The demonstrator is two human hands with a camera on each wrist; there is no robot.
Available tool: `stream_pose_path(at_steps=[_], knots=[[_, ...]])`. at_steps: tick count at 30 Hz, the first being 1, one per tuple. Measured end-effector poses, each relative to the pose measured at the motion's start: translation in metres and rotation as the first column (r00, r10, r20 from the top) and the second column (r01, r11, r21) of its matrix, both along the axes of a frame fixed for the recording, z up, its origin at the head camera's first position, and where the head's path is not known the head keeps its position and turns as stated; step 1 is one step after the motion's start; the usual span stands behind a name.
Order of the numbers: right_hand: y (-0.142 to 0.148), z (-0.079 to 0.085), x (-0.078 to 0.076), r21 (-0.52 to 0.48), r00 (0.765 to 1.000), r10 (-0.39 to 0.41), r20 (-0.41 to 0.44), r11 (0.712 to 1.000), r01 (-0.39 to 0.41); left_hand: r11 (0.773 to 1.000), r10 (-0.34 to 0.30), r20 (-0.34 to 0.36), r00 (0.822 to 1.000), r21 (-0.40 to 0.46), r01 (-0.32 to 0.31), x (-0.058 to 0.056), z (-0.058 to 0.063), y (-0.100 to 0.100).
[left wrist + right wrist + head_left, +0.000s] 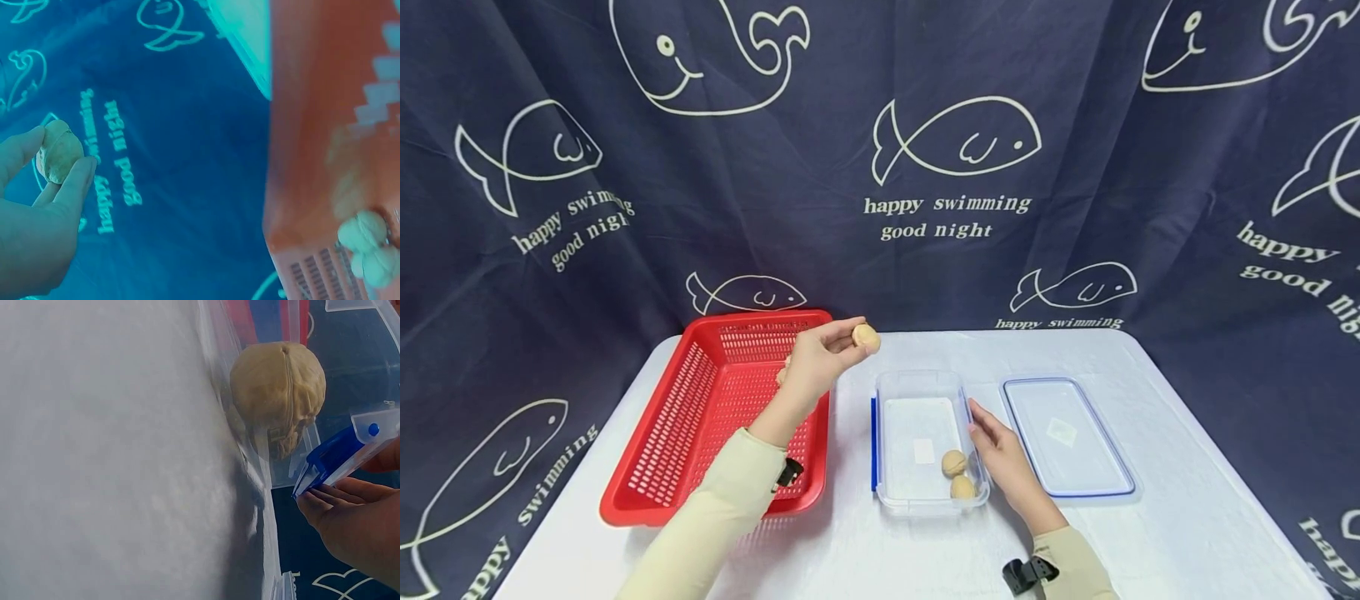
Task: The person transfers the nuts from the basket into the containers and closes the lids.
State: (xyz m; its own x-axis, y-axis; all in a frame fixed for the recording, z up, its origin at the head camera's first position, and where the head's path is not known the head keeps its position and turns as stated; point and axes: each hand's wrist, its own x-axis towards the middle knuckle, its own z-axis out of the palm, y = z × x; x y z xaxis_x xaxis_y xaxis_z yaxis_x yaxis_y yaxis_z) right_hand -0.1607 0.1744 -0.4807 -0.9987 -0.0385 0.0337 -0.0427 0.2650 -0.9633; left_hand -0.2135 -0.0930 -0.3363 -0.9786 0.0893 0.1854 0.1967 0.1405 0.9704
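Observation:
My left hand pinches a walnut between thumb and fingers, above the gap between the red basket and the clear plastic container. The left wrist view shows this walnut held at the fingertips. At the right wall of the container is my right hand, holding that side by its blue latch flap. Two walnuts lie inside the container, at its near right corner. Partly hidden behind my left wrist, more walnuts sit in the basket.
A clear lid with a blue seal lies flat on the white tablecloth, right of the container. Another blue latch hangs along the container's left side. Behind the table hangs a dark blue curtain with fish prints.

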Motion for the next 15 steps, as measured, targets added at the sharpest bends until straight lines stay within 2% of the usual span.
stream_pose_path(at_steps=[8, 15], knots=[[0.001, -0.001, -0.001, 0.004, 1.0, -0.004, 0.0, 1.0, 0.004, 0.998, -0.046, -0.035, 0.998, 0.047, 0.047, 0.023, -0.006, 0.028], [0.001, -0.001, -0.001, 0.004, 1.0, 0.0, 0.002, 1.0, 0.0, 0.992, -0.105, -0.026, 0.994, 0.064, 0.107, 0.041, -0.016, 0.055]])
